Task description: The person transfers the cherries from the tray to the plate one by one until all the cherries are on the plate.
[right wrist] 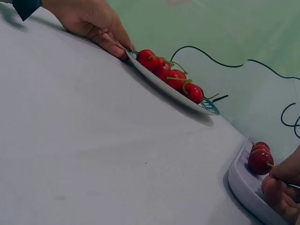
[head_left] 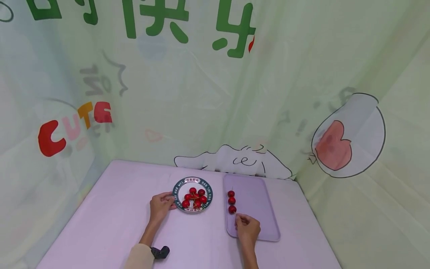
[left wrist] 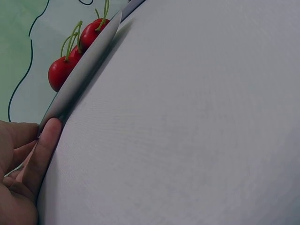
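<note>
My left hand [head_left: 160, 206] pinches the left rim of a round plate [head_left: 176, 186] with a dark green patterned border; in the left wrist view the thumb and fingers [left wrist: 49, 136] meet at its edge. Several red cherries [head_left: 203, 199] with green stems are heaped on the plate. Over the near left part of a lilac tray [head_left: 258, 209], my right hand [head_left: 248, 228] pinches the stem of the nearest cherry [head_left: 232, 209]. Two more cherries [head_left: 231, 197] lie beyond it in a line along the tray's left side.
Plate and tray stand side by side on a pale table [head_left: 198, 239], with a gap between them. A printed curtain [head_left: 201, 112] hangs behind the table and along both sides. A black device [head_left: 160, 252] sits at my left wrist by the beige sleeve [head_left: 140, 256].
</note>
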Available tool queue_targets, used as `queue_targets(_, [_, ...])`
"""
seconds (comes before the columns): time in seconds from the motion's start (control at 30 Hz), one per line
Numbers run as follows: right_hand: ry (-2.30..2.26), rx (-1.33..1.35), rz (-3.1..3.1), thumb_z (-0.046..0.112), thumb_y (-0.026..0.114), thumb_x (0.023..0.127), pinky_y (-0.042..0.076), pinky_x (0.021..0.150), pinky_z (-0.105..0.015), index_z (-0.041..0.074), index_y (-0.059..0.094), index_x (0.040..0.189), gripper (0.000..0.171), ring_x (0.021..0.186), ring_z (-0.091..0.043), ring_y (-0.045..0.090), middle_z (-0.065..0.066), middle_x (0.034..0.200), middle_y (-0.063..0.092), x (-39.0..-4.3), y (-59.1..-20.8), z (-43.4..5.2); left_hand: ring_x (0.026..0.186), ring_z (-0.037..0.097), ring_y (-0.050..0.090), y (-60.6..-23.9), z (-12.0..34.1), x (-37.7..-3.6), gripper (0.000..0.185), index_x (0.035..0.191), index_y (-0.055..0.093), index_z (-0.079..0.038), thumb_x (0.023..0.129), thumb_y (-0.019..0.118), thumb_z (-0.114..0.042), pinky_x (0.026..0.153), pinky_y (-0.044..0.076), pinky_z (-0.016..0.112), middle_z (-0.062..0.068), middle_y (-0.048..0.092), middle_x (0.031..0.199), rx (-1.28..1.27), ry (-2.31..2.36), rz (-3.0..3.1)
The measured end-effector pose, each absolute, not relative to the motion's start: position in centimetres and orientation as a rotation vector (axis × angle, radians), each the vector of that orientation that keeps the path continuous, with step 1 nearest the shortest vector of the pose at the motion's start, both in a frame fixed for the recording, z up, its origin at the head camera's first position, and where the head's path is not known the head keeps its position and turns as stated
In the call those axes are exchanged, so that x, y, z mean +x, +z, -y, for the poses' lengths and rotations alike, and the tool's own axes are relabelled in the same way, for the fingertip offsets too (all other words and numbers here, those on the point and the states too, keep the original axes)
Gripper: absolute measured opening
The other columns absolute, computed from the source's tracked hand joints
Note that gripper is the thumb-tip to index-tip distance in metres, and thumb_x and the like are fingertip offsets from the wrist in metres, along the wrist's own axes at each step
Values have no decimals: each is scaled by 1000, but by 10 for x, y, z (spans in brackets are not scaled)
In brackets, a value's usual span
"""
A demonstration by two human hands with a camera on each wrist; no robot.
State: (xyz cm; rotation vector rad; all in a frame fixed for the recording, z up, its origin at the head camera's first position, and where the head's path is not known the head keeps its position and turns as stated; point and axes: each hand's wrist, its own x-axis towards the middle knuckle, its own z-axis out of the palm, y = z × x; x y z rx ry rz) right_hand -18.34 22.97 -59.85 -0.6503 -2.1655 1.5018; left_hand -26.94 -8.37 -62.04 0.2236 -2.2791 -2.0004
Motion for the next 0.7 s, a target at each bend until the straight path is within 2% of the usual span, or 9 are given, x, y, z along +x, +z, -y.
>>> queue_targets(0.27, [1541, -682, 2168, -4, 74, 96, 57, 51, -16, -9, 82, 102, 12, 60, -11, 67, -12, 74, 77, -185, -601, -232, 71, 23, 80, -618, 83, -267, 31, 132, 72, 9, 103, 72, -3, 67, 68, 22, 23, 80, 95, 237, -1978, 2291])
queue_targets(0.7, [1788, -711, 2041, -8, 76, 94, 61, 55, -17, -15, 79, 109, 17, 61, -11, 70, -9, 74, 78, -183, -592, -234, 71, 22, 80, -620, 82, -268, 30, 131, 74, 7, 103, 74, -4, 66, 67, 20, 20, 80, 92, 247, -1988, 2279])
